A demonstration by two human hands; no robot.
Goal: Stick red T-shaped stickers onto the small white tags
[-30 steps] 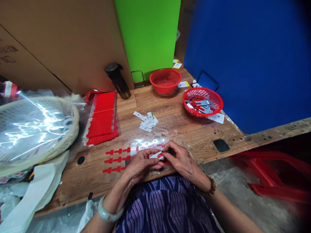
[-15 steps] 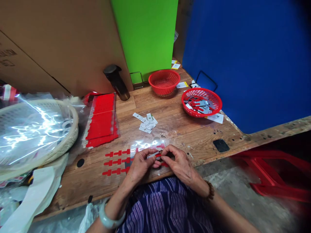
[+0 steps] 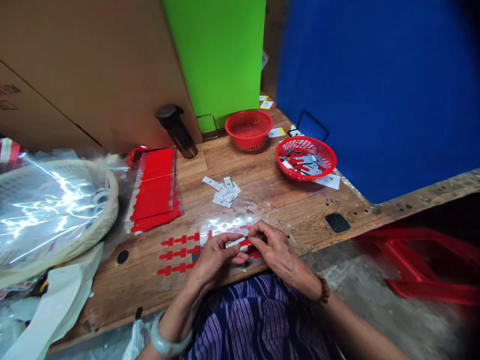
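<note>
Near the table's front edge, my left hand (image 3: 218,255) pinches a small white strip (image 3: 236,242) between thumb and fingers. My right hand (image 3: 275,248) meets it from the right, thumb and index finger closed on a small red tab (image 3: 245,243) at the strip's end. Beneath and beside the hands lies a clear sheet with rows of red T-shaped stickers (image 3: 180,254), partly hidden by my left hand. A small pile of white printed pieces (image 3: 224,192) lies beyond the hands.
A red basket (image 3: 330,167) of finished-looking pieces stands right, another red basket (image 3: 249,124) behind it. Left are stacked red sticker sheets (image 3: 154,187), a dark bottle (image 3: 176,131) and a large white basket (image 3: 112,200). Green (image 3: 217,55) and blue panels (image 3: 375,95) stand behind.
The white strip shows more fully between the hands, and the right fingers have shifted slightly at its end. The whole view has moved a little.
</note>
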